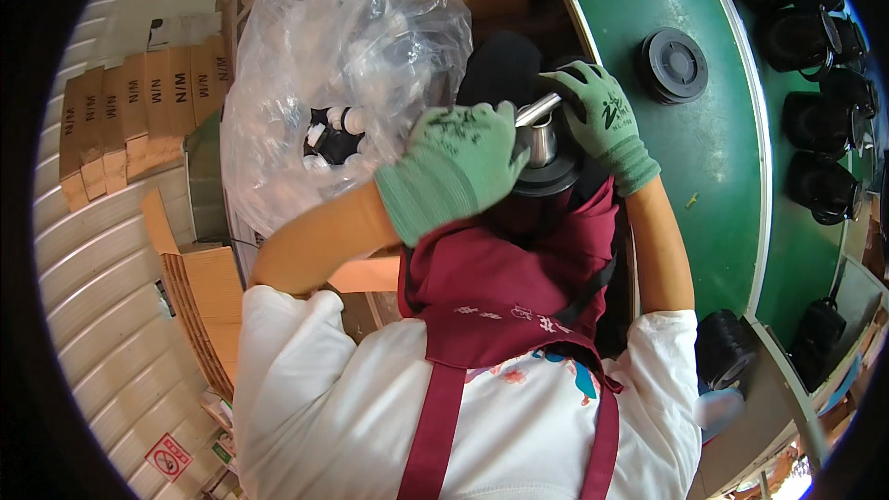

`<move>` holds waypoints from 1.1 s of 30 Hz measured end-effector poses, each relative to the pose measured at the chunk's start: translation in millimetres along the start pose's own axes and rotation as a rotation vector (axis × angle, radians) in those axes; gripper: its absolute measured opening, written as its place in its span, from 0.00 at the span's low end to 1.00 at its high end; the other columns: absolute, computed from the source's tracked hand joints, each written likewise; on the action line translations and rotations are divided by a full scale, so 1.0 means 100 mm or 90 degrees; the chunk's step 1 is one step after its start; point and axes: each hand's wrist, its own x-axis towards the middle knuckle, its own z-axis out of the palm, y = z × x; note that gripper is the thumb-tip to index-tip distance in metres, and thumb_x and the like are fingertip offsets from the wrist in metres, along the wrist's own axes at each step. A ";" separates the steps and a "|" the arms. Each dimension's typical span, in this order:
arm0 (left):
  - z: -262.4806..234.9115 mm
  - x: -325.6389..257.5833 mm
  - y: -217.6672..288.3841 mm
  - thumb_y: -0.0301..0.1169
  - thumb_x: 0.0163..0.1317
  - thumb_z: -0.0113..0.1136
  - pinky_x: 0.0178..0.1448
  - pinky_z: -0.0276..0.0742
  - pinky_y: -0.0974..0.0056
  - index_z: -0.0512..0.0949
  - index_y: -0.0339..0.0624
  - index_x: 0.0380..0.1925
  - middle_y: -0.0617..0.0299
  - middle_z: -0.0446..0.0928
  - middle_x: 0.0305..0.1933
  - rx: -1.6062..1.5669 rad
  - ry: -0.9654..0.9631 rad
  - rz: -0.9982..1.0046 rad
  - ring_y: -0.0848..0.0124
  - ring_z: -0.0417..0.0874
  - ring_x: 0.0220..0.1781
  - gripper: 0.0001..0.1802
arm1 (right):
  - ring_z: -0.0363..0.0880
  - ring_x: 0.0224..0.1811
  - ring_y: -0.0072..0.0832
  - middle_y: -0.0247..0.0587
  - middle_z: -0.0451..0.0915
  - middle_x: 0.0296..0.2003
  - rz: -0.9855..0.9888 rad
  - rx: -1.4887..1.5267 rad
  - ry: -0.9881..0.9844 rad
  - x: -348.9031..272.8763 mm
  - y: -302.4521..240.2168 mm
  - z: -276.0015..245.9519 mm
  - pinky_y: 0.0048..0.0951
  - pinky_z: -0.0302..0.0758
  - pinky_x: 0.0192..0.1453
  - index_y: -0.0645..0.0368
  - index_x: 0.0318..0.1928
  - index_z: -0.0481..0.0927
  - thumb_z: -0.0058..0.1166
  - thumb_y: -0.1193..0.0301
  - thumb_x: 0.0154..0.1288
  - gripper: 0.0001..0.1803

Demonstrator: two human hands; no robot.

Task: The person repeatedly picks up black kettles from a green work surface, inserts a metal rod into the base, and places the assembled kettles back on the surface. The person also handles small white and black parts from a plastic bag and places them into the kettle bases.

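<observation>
Both arms came up from the bottom edge, bare from the short white sleeves to the wrists, and both hands wore green knit gloves. The left hand (454,165) was curled into a loose fist, knuckles up, forearm angled in from the left with the elbow bent. The right hand (600,116) sat just beside it, fingers bent and gripping, forearm running almost straight up. The hands nearly touched.
</observation>
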 end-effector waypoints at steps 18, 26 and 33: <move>0.03 0.29 -0.09 0.35 0.62 0.56 0.48 0.80 0.45 0.76 0.38 0.42 0.42 0.84 0.36 -0.009 -0.196 -0.064 0.46 0.87 0.41 0.13 | 0.79 0.63 0.44 0.44 0.83 0.52 0.226 1.167 0.231 0.24 0.34 0.62 0.48 0.77 0.69 0.59 0.60 0.79 0.59 0.71 0.71 0.18; 0.45 0.57 -0.81 0.34 0.54 0.67 0.48 0.82 0.51 0.83 0.52 0.48 0.60 0.83 0.44 -0.118 -0.088 0.299 0.55 0.86 0.46 0.19 | 0.82 0.42 0.32 0.41 0.82 0.37 -0.092 1.170 -0.003 -0.20 0.12 0.28 0.33 0.78 0.51 0.57 0.40 0.83 0.47 0.63 0.78 0.15; 0.89 1.20 -0.65 0.35 0.51 0.67 0.57 0.77 0.53 0.84 0.58 0.56 0.64 0.82 0.52 -0.052 0.204 0.534 0.60 0.83 0.52 0.28 | 0.78 0.45 0.42 0.39 0.84 0.35 0.043 0.721 0.032 -0.66 -0.73 -0.41 0.43 0.73 0.60 0.62 0.47 0.85 0.66 0.63 0.56 0.20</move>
